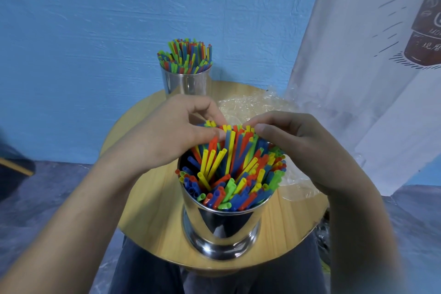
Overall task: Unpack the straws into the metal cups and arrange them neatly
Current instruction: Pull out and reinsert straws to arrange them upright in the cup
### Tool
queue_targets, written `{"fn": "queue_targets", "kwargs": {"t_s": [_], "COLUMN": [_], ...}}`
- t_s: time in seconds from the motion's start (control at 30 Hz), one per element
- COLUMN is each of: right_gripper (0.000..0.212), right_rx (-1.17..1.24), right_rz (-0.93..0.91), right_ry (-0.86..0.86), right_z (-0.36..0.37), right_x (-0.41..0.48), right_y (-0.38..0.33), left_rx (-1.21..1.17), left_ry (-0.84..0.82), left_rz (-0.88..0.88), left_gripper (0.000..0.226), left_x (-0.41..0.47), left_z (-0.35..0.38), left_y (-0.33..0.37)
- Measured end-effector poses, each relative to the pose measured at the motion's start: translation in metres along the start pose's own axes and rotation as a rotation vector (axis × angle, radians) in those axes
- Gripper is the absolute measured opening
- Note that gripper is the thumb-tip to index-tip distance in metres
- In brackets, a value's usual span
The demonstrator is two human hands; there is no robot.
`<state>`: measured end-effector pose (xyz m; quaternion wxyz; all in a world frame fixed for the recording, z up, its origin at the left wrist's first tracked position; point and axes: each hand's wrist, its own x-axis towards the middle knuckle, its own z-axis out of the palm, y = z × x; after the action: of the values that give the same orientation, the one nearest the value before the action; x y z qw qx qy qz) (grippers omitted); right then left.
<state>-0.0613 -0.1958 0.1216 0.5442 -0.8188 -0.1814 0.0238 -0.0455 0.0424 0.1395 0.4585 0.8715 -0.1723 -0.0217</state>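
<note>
A shiny metal cup (222, 227) stands at the near edge of the round wooden table (152, 210), packed with red, yellow, green and blue straws (229, 174) that lean in different directions. My left hand (167, 131) and my right hand (293, 141) are both over the far side of this cup, fingers curled round the tops of the taller straws there, thumbs pressed against them. A second metal cup (188, 83) full of coloured straws (185, 58) stands upright at the far edge of the table.
Crumpled clear plastic wrapping (248, 105) lies on the table behind and to the right of my hands, more of it (298, 186) under my right wrist. A blue wall is behind; a white curtain (358, 55) hangs at right. My knees are under the table.
</note>
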Motion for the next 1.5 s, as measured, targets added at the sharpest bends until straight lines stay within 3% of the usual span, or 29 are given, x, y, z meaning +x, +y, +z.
{"fn": "queue_targets", "kwargs": {"t_s": [0.3, 0.57, 0.8, 0.97, 1.13, 1.3, 1.4, 1.5], "right_gripper": [0.023, 0.022, 0.017, 0.018, 0.014, 0.021, 0.028, 0.013], "right_rx": [0.022, 0.021, 0.063, 0.03, 0.079, 0.346, 0.474, 0.542], "right_rz": [-0.001, -0.018, -0.051, -0.085, -0.172, -0.228, -0.254, -0.283], "right_ry": [-0.009, -0.007, 0.016, 0.041, 0.205, 0.413, 0.474, 0.583], "right_z": [-0.001, 0.0, 0.001, 0.004, 0.007, 0.006, 0.004, 0.0], "right_x": [-0.001, -0.001, -0.002, 0.0, 0.002, 0.0, -0.001, 0.0], "right_y": [0.002, 0.0, -0.004, -0.003, -0.004, -0.008, -0.01, -0.009], "left_rx": [-0.124, -0.386, -0.681, -0.782, -0.9, -0.892, -0.754, -0.48], "left_ry": [0.1, 0.381, 0.675, 0.756, 0.732, 0.686, 0.581, 0.355], "left_rz": [0.093, 0.257, 0.289, 0.281, 0.245, 0.152, 0.094, -0.002], "left_gripper": [0.009, 0.011, 0.01, 0.006, 0.005, 0.01, 0.01, 0.007], "left_x": [0.003, 0.012, 0.01, 0.01, 0.012, 0.013, 0.014, 0.011], "left_z": [0.003, -0.001, -0.015, -0.016, -0.013, -0.002, 0.003, 0.003], "left_y": [0.006, 0.009, 0.011, 0.004, 0.0, -0.005, -0.009, -0.01]}}
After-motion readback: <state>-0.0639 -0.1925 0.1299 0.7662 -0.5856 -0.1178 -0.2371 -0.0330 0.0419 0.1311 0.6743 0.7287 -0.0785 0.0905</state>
